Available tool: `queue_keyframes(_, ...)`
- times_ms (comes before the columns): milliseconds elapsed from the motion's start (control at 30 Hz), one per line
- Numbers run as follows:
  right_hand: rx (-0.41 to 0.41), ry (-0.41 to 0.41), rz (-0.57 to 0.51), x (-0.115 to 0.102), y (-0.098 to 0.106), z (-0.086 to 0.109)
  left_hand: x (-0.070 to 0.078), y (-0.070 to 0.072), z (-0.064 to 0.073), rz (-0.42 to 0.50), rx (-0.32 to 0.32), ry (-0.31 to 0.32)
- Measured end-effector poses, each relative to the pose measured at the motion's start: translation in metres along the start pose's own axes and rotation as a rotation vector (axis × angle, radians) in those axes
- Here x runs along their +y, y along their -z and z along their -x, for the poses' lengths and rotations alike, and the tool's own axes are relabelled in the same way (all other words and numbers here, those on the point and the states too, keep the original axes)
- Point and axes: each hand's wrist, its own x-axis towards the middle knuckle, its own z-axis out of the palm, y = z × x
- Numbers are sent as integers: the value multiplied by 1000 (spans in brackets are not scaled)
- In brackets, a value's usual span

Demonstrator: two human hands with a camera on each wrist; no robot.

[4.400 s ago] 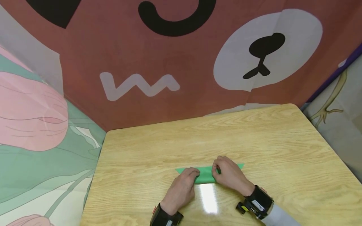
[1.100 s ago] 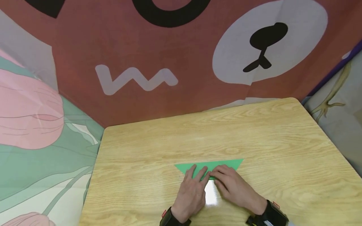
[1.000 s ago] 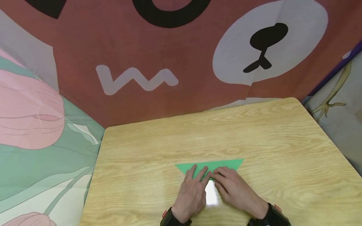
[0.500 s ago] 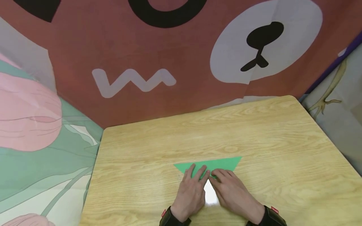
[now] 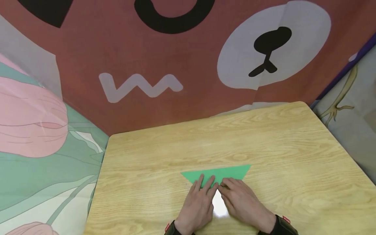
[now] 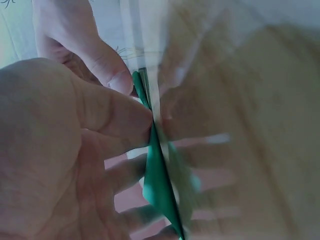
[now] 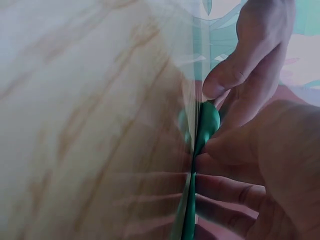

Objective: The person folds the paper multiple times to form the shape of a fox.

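Observation:
A green sheet of folded paper (image 5: 230, 171) lies on the table, its long edge away from me and its pointed ends out to the sides. My left hand (image 5: 197, 205) rests on its left half with spread, straight fingers, the thumb against the near edge in the left wrist view. Close beside it, my right hand (image 5: 245, 201) pinches the near edge between thumb and bent fingers. The right wrist view shows the paper (image 7: 208, 120) edge-on, bulging slightly between the two hands. Part of the near edge is hidden under the fingers.
The wood-grain table (image 5: 152, 156) is glossy, with a bright reflection (image 5: 219, 205) between my hands. Behind it hangs a brown cartoon-bear cloth (image 5: 141, 114). A floral cloth (image 5: 35, 130) is at the left and a grey patterned one (image 5: 352, 130) at the right.
Since the earliest frame my left fingers have gone from bunched to spread flat, and my right hand has moved nearer the paper's front edge. Over the last second, only slight shifts of the right fingers.

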Motion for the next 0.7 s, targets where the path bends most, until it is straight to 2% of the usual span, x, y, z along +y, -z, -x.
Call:
queue_keyframes(167,-57,-33,-85,8,3,-4,2,-1,3,26,-1,20)
queue_keyframes(333,-82,-18,-122,14,3,-10,6,-1,3,36,-23,33)
queue_keyframes(533,-98,-27,-94,16,1,-18,8,-1,1,-19,4,18)
queue_keyframes(700,-117,-30,-44,17,0,-22,7,3,2,-42,-9,39)
